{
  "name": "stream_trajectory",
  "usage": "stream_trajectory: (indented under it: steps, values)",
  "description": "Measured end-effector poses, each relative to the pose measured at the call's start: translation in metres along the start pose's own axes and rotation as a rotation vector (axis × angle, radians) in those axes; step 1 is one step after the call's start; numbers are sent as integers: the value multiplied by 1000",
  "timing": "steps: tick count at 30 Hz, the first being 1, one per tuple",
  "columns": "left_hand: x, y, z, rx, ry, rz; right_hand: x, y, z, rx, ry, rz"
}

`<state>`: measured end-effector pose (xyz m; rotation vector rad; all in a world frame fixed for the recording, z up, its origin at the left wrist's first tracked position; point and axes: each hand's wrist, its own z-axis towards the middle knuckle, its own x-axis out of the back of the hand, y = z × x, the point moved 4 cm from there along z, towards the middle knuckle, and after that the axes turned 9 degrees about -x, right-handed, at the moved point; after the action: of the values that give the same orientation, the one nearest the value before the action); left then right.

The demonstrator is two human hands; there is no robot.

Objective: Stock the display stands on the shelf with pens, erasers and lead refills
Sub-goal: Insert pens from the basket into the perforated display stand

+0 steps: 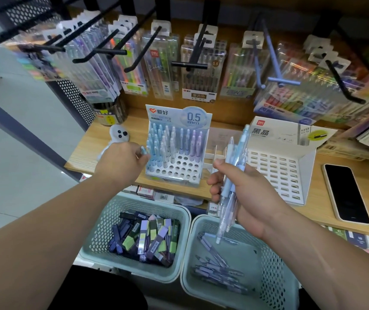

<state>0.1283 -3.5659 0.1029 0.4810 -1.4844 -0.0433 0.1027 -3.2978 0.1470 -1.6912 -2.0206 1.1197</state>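
Note:
A white pen display stand [175,171] marked 0.5 mm stands on the wooden shelf [85,151]; its back rows hold several pale blue and lilac pens, its front holes are bare. My left hand [120,162] is at the stand's left side, fingers closed on one pale blue pen [143,150]. My right hand [244,193] grips a bundle of light blue pens [231,175], held upright in front of the shelf. To the right stands a white lead-refill stand [277,168] with bare slots.
Two pale green baskets sit below the shelf: the left basket [103,222] holds several lead-refill boxes, the right basket [273,271] several lilac pens. A phone [345,193] lies on the shelf at right. Packs of pens hang on black hooks above. A white plush toy [118,135] sits at left.

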Motion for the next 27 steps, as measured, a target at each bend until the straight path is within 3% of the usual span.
stream_trajectory:
  steps: [3, 6, 9, 12, 15, 18, 27]
  values:
    - [6, 4, -1, 2, -49, 120, -2, 0, 0, 0, -16, 52]
    - [23, 27, -6, -73, 30, 96, -3, 0, 0, 1, -26, 113]
    - [26, 65, -22, -155, -61, -297, -5, -1, 0, 9, -32, 159]
    - [9, 98, -42, -47, -416, -784, -8, -4, 1, 54, -15, 208]
    - [-5, 117, -58, 34, -551, -1041, -8, -7, 1, 98, 10, 241]
    - [-14, 123, -64, 67, -508, -1128, -8, -8, 2, 101, 15, 236]
    - [-10, 120, -62, 39, -390, -1078, 3, -7, 0, 48, 99, 194]
